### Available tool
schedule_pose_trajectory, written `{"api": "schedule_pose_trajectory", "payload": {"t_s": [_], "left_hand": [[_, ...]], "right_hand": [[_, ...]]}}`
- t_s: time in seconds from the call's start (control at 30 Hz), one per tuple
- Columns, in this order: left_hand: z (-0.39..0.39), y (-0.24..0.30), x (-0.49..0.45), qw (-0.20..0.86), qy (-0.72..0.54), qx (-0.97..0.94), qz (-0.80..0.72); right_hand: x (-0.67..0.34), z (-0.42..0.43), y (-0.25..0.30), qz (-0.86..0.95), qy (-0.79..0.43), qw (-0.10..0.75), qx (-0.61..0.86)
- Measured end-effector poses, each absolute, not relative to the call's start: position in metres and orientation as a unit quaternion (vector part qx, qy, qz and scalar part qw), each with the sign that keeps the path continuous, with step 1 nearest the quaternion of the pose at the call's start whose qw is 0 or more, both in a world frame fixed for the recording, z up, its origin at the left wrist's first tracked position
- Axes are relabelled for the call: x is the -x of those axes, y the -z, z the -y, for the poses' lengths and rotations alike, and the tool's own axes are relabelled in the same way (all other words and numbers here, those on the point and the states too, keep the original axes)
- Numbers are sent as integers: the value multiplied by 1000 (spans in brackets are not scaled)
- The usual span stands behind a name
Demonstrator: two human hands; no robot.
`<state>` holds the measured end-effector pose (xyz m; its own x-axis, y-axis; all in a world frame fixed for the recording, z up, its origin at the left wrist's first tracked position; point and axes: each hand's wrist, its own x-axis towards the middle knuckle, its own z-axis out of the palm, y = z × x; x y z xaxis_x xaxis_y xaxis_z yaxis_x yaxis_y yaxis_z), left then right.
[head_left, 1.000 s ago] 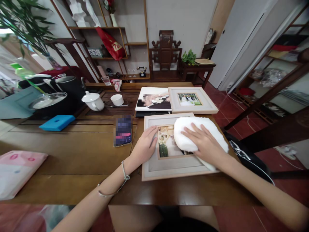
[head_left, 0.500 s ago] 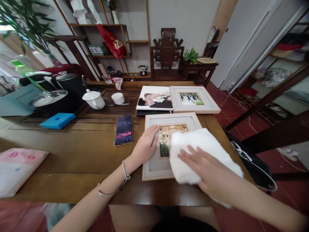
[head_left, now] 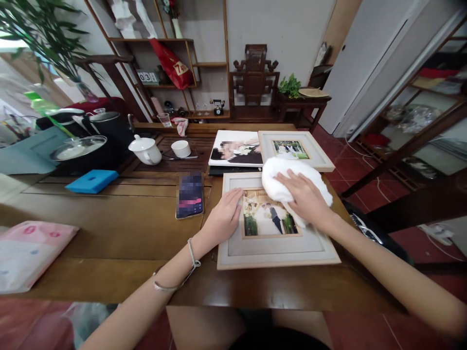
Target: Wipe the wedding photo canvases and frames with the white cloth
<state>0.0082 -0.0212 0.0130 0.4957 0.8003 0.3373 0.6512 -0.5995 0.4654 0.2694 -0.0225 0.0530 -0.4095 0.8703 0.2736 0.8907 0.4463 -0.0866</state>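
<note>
A light wooden picture frame (head_left: 273, 250) with a wedding photo lies flat near the front edge of the brown table (head_left: 109, 228). My left hand (head_left: 222, 218) rests flat on the frame's left side, fingers stretched out. My right hand (head_left: 306, 197) presses a fluffy white cloth (head_left: 277, 177) onto the frame's upper right corner, fingers spread over the cloth. A bracelet hangs from my left wrist.
Behind the frame lie a canvas photo (head_left: 235, 148) and a second framed photo (head_left: 295, 148). A phone (head_left: 190, 195) lies left of the frame. Further left are a white teapot (head_left: 146, 149), a cup (head_left: 181, 148), a blue sponge (head_left: 92, 181), and a pink packet (head_left: 29, 250). Black cable (head_left: 368, 228) hangs off the right edge.
My right hand slid the white cloth toward the frame's near right corner, then back up to the far right corner, uncovering the photo. My left hand stayed on the frame.
</note>
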Motion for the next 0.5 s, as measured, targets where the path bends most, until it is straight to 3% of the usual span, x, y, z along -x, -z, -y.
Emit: {"api": "schedule_pose_trajectory", "payload": {"t_s": [0.2, 0.37, 0.5], "left_hand": [[18, -13, -6, 167, -280, -838, -438], [17, -13, -4, 179, -287, -832, -439], [19, -13, -4, 171, -288, -836, -435]], "right_hand": [[-240, 7, -63, 857, 1, 48, 513], [-217, 74, -82, 882, -73, -20, 465], [-223, 135, -101, 920, -138, -12, 367]]}}
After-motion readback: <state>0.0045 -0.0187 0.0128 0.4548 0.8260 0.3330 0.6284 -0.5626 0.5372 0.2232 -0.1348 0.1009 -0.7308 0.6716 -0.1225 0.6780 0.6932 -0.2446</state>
